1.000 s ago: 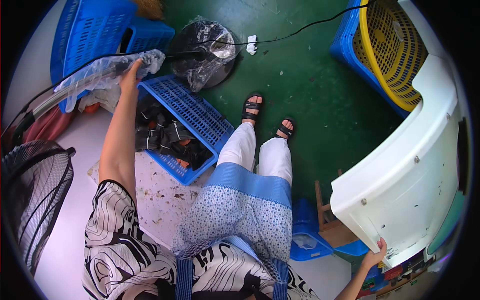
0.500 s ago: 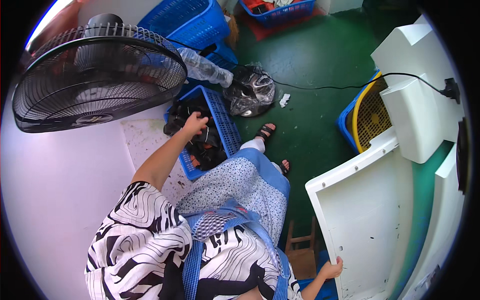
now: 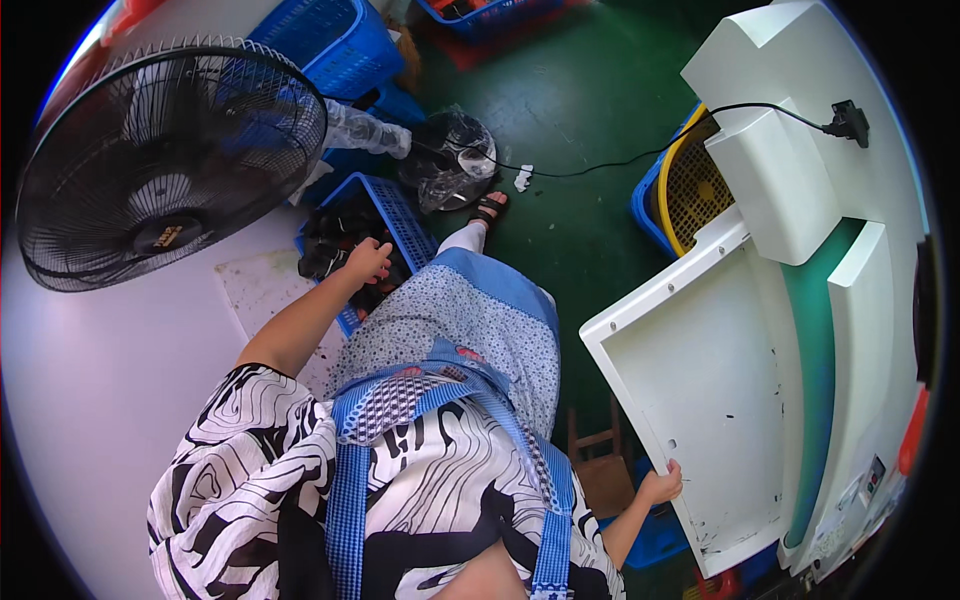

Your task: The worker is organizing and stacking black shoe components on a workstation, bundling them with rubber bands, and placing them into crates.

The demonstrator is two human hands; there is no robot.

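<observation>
The right hand [image 3: 662, 484] grips the near edge of a white tray-shaped panel [image 3: 700, 400]; the left hand [image 3: 370, 262], loosely curled, is over black bundles [image 3: 335, 235] in a slatted blue plastic crate [image 3: 398, 215], its hold unclear. Rightward, green floor [image 3: 570, 250] lies open, crossed by a thin black cable [image 3: 610, 163]; a round wire-caged fan [image 3: 160, 170] crowds the left.

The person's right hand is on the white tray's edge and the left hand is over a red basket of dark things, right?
Not quite: the basket of dark things is blue, not red, as the head view shows. The left hand is over it, and the right hand is on the edge of the white tray.
</observation>
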